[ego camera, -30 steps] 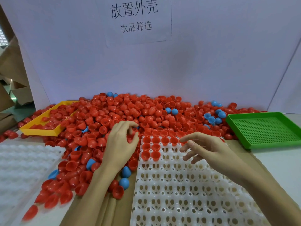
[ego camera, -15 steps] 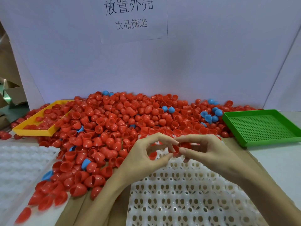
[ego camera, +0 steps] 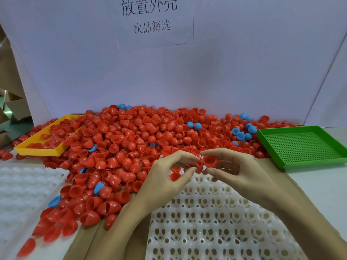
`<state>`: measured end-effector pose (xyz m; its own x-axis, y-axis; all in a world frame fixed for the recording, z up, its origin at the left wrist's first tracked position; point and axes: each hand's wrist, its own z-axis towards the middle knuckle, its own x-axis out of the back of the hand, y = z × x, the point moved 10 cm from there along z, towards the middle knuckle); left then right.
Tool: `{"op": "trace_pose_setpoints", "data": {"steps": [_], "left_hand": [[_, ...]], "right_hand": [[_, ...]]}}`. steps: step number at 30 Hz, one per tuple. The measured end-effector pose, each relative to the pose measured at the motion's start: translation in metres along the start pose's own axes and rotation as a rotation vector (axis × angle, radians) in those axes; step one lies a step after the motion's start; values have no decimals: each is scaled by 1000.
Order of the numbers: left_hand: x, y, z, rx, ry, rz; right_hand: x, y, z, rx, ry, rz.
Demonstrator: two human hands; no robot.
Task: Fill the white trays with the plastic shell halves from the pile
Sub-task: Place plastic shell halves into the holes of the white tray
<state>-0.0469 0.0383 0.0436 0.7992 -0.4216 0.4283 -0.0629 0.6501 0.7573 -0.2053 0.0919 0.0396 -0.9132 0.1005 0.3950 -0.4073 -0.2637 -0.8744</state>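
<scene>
Right hand (ego camera: 242, 171) pinches one red shell half (ego camera: 210, 160); left hand (ego camera: 165, 177) seemingly pinches another (ego camera: 199, 166) above one white tray (ego camera: 216, 222).

Pale white wall (ego camera: 244, 72) straight ahead, printed paper sign (ego camera: 152, 21) pinned high, cardboard boxes (ego camera: 13, 107) stacked far left, light counter (ego camera: 323, 186) below.
</scene>
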Motion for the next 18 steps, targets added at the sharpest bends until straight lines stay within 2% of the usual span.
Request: {"op": "trace_pose_setpoints", "data": {"steps": [12,18], "left_hand": [[7,14,-1,-121,127,18],[5,-8,-1,77,108,-93]], "right_hand": [[-3,-4,0,37,-11,34],[2,-5,-1,6,39,40]]}}
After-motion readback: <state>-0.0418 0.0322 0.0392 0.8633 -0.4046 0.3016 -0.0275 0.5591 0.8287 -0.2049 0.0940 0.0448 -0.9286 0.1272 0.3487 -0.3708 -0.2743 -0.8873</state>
